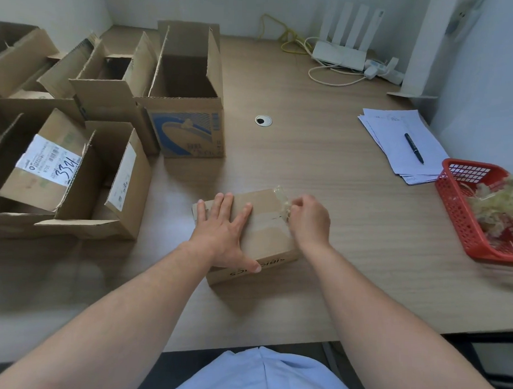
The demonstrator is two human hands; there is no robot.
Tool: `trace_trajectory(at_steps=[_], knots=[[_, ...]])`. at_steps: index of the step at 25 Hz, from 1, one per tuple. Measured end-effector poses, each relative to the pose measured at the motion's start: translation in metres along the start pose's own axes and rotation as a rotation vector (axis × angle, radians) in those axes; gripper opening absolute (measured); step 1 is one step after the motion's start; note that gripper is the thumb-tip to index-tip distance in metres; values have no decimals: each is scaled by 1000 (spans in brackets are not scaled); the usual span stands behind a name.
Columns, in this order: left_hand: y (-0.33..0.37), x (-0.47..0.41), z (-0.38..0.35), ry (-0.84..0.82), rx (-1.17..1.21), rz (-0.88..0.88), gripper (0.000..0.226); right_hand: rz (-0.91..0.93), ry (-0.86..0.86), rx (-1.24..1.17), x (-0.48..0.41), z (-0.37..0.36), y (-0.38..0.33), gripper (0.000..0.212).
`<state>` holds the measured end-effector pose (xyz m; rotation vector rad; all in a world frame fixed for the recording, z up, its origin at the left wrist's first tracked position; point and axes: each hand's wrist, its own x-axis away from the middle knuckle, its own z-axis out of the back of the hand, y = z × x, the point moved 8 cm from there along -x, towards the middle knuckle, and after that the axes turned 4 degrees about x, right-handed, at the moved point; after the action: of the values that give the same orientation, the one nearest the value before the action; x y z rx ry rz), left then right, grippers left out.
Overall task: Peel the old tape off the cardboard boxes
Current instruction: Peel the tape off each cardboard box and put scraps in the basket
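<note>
A small closed cardboard box (265, 241) lies on the wooden desk (324, 168) in front of me. My left hand (222, 234) presses flat on its top, fingers spread, thumb at the near edge. My right hand (310, 218) is at the box's right edge, its fingers curled and pinching a crumpled strip of clear tape (284, 200) lifted from the far right corner. A band of tape still runs across the top of the box.
Several open cardboard boxes (183, 97) crowd the left side of the desk. A red plastic basket (466, 215) with wads of peeled tape stands at the right edge. Papers with a pen (413, 148) lie behind it. A router and cables (340, 55) sit at the back.
</note>
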<state>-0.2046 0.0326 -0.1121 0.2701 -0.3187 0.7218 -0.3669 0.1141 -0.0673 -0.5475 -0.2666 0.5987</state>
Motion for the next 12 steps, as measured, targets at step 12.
trace_trajectory(at_steps=[12], knots=[[20,-15,2,-49,6,19,151,183,-137,201,-7,-9,0,21]])
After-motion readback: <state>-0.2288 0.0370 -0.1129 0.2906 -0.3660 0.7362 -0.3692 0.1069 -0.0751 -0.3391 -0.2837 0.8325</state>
